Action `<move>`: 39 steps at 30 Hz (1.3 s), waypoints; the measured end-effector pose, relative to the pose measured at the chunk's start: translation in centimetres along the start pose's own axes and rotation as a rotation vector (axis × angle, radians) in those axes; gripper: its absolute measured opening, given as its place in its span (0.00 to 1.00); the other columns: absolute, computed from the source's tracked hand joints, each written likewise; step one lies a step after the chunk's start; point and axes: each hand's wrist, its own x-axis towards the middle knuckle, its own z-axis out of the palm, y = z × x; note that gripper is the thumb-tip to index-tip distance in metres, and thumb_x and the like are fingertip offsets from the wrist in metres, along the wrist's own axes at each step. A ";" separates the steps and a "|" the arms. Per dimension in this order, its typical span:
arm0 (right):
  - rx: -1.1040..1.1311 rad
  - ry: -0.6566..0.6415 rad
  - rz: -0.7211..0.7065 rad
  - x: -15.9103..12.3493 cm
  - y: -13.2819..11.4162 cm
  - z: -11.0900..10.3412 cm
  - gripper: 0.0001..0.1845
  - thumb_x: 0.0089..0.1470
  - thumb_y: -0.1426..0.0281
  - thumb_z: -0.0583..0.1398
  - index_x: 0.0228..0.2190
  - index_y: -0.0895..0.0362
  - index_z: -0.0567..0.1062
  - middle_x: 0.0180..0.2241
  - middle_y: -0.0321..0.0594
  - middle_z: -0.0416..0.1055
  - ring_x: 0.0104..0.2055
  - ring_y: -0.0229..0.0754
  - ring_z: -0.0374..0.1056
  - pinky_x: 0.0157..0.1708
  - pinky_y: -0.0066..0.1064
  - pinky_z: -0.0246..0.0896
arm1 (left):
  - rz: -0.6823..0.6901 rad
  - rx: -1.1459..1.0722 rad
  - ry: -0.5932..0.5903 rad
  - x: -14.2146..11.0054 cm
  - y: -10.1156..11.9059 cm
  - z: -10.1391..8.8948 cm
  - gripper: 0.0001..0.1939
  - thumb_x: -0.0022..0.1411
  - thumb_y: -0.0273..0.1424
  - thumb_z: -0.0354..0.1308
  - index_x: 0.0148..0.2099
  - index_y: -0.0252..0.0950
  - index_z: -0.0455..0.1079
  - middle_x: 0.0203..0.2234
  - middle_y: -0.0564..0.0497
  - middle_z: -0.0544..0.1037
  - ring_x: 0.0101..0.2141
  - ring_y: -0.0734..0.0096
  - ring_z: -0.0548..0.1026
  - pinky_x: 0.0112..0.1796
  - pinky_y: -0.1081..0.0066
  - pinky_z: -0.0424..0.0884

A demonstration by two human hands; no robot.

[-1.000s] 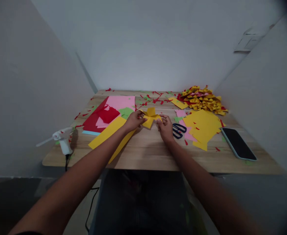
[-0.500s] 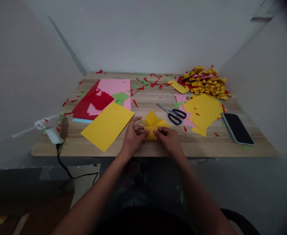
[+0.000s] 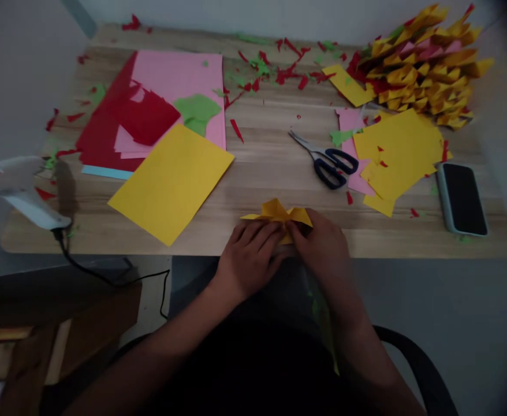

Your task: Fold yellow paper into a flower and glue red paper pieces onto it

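A folded yellow paper piece [image 3: 276, 210] with pointed flaps sits at the table's front edge, between my two hands. My left hand [image 3: 251, 251] lies over its left and near side, fingers bent and closed on it. On the other side my right hand [image 3: 323, 240] grips the paper between thumb and curled fingers. The palms and fingers cover the lower part of the fold. Just beyond, dark-handled scissors [image 3: 329, 164] rest with their blades slightly apart. To the left lies a flat yellow sheet [image 3: 172, 185].
Pink sheets [image 3: 178, 75] and red paper [image 3: 147, 115] are stacked at the left, near a white glue gun [image 3: 37, 208] with a cord. Yellow sheets [image 3: 398, 153], a phone [image 3: 465, 199] and a folded-paper bundle [image 3: 427, 69] occupy the right. Red and green scraps litter the back.
My view has tilted down and come closer. The left hand has turned over the folded paper, its back now showing. The paper's flaps now stand at a different angle, seen more edge-on.
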 end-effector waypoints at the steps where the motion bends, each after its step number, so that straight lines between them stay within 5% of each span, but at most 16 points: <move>1: -0.004 0.001 -0.010 0.1 0.1 0.0 0.09 0.58 0.62 0.60 0.30 0.53 0.73 0.29 0.42 0.76 0.29 0.45 0.69 0.27 0.34 0.52 | 0.000 -0.001 -0.003 0.0 0.0 0.0 0.19 0.67 0.37 0.56 0.57 0.37 0.72 0.54 0.46 0.78 0.53 0.56 0.73 0.52 0.56 0.67; 9: 0.033 -0.068 -0.003 1.0 0.0 -0.5 0.10 0.57 0.63 0.61 0.26 0.53 0.71 0.24 0.36 0.72 0.25 0.41 0.66 0.27 0.32 0.52 | 0.000 -0.020 -0.020 0.4 0.1 -0.3 0.18 0.67 0.36 0.56 0.57 0.39 0.72 0.55 0.52 0.78 0.52 0.55 0.74 0.50 0.56 0.66; 14: 0.035 0.017 -0.102 0.8 0.2 -0.4 0.14 0.60 0.65 0.60 0.23 0.53 0.70 0.25 0.36 0.71 0.26 0.38 0.65 0.26 0.31 0.52 | -0.031 -0.038 -0.050 0.4 0.2 -0.5 0.21 0.66 0.36 0.57 0.60 0.41 0.70 0.59 0.52 0.75 0.54 0.54 0.73 0.51 0.55 0.66; 20: -0.049 0.002 -0.272 0.2 1.3 -0.5 0.14 0.65 0.65 0.57 0.32 0.51 0.81 0.31 0.37 0.74 0.30 0.36 0.69 0.25 0.29 0.54 | -0.044 -0.047 -0.060 0.4 0.3 -0.6 0.20 0.66 0.34 0.57 0.59 0.41 0.71 0.59 0.52 0.74 0.54 0.56 0.73 0.52 0.56 0.67; 29: -0.211 0.072 -0.518 -0.3 3.5 -0.5 0.12 0.63 0.69 0.60 0.44 0.47 0.82 0.30 0.35 0.73 0.28 0.32 0.66 0.25 0.26 0.53 | -0.064 0.003 -0.125 0.8 0.5 -1.3 0.19 0.69 0.34 0.55 0.60 0.39 0.71 0.58 0.53 0.75 0.55 0.59 0.71 0.54 0.59 0.66; 39: -0.082 0.079 -0.433 0.5 2.8 -0.6 0.11 0.62 0.67 0.61 0.34 0.57 0.83 0.26 0.36 0.72 0.25 0.34 0.67 0.24 0.27 0.55 | -0.033 -0.043 -0.191 1.7 -0.1 -1.7 0.16 0.67 0.36 0.55 0.55 0.41 0.73 0.60 0.56 0.73 0.53 0.56 0.70 0.53 0.56 0.65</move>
